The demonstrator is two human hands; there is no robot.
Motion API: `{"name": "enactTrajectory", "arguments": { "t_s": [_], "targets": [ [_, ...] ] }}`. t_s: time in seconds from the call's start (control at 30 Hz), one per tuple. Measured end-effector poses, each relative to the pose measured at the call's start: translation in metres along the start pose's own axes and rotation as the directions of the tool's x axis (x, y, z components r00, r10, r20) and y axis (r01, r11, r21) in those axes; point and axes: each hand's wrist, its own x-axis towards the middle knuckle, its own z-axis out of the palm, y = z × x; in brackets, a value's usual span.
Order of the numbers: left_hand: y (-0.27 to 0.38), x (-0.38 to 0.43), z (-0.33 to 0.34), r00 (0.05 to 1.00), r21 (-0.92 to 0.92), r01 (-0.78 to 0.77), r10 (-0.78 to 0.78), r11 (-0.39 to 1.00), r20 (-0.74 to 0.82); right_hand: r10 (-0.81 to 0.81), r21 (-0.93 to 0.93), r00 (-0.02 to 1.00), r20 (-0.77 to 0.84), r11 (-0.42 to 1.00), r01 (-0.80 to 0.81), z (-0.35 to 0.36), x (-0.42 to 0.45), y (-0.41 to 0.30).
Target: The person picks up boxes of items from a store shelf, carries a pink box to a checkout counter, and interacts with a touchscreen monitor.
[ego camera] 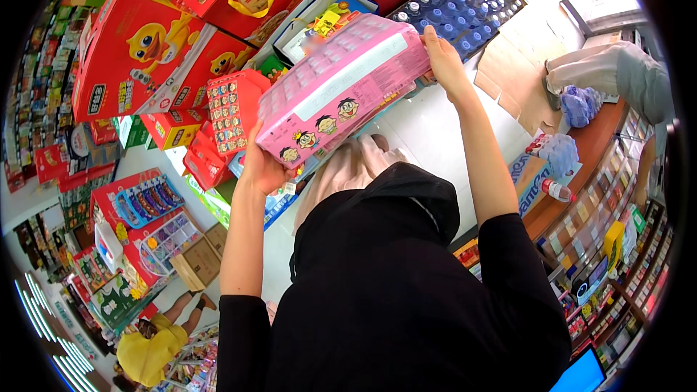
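Note:
A pink, film-wrapped multipack (pixel 348 87) with cartoon faces on its side is held up in front of me, tilted so its right end sits higher in the picture. My left hand (pixel 264 166) grips its lower left corner. At the upper right end, my right hand (pixel 442 60) clasps the other edge. The pack's top shows rows of light, shiny units under film. Behind its left end stands a red carton (pixel 234 106) printed with rows of small faces. An open blue-and-white box (pixel 348 2) with a yellow tag lies just beyond the pack.
Large red gift boxes (pixel 147 54) are stacked at upper left. Shrink-wrapped bottles (pixel 457 11) and flattened cardboard (pixel 512 76) lie at upper right. A person (pixel 615 76) stands by the glass counter (pixel 599 169); another person in yellow (pixel 152 345) is at lower left near a display table (pixel 128 242).

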Motion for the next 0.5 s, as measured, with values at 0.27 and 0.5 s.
{"name": "enactTrajectory", "arguments": {
  "t_s": [0.27,0.5],
  "targets": [
    [0.000,0.004,-0.005,1.000,0.008,0.003,-0.003,1.000,0.020,0.005,0.022,1.000,0.008,1.000,-0.006,-0.001,-0.002,-0.007],
    [0.000,0.000,-0.002,1.000,-0.038,0.011,-0.011,0.999,0.008,0.010,-0.026,1.000,-0.010,1.000,-0.011,0.000,-0.003,-0.011]
  ]
}}
